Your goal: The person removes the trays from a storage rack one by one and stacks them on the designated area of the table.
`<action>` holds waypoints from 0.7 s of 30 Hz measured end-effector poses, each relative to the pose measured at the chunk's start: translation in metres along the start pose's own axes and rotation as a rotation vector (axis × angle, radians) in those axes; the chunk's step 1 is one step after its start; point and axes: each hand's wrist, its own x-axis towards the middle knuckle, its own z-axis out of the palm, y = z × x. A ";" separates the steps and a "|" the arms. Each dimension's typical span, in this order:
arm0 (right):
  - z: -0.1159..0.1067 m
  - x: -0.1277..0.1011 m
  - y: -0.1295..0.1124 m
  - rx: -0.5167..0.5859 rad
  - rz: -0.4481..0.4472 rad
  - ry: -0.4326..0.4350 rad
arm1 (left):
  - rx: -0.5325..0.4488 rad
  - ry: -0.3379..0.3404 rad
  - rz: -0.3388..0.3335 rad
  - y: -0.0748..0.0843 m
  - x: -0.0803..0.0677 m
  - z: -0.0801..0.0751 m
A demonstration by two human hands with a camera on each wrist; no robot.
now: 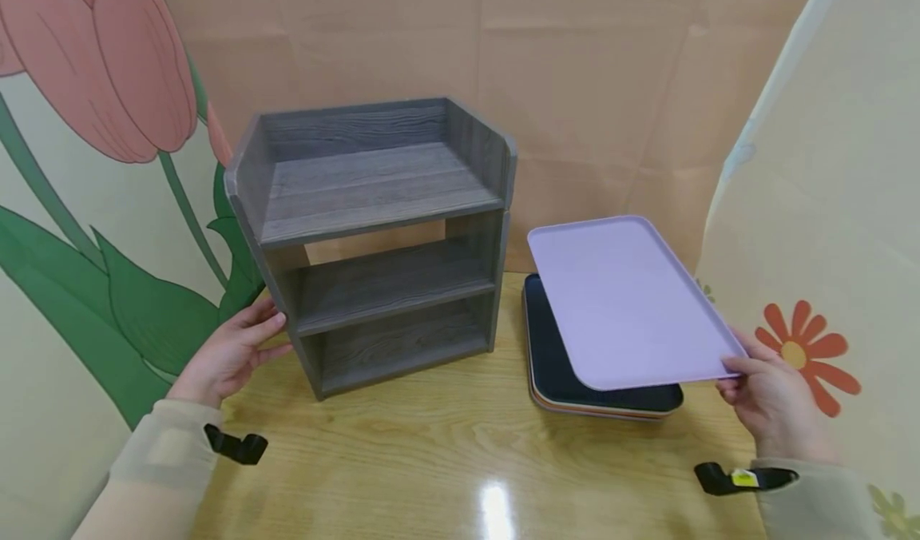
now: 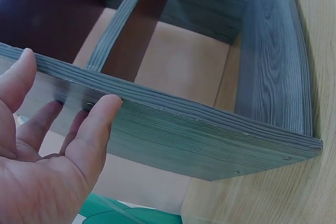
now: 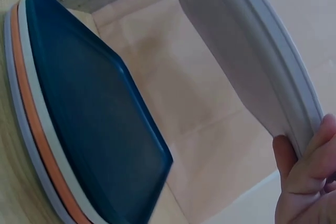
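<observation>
My right hand [image 1: 772, 396] pinches a lilac tray [image 1: 632, 304] by its near right corner, thumb on top and fingers beneath. The tray is tilted above a stack whose top piece is a dark navy tray [image 1: 557, 348]; in the right wrist view white, orange and lilac-grey rims [image 3: 34, 124] show under it. My left hand [image 1: 230, 352] touches the outer left side of a grey wood-grain shelf unit [image 1: 374, 180], fingertips resting against the side panel with the fingers fairly straight. The unit stands upright, its top and lower shelves bare.
Everything stands on a light wooden table [image 1: 431, 444]. A peach cloth backdrop [image 1: 575, 85] hangs behind. A tulip-printed cloth [image 1: 93, 204] borders the left, close to the shelf unit, and a flower-printed cloth [image 1: 826, 204] borders the right.
</observation>
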 end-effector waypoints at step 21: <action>0.012 0.006 0.032 -0.022 0.109 0.210 | -0.019 -0.012 0.022 -0.001 0.000 0.001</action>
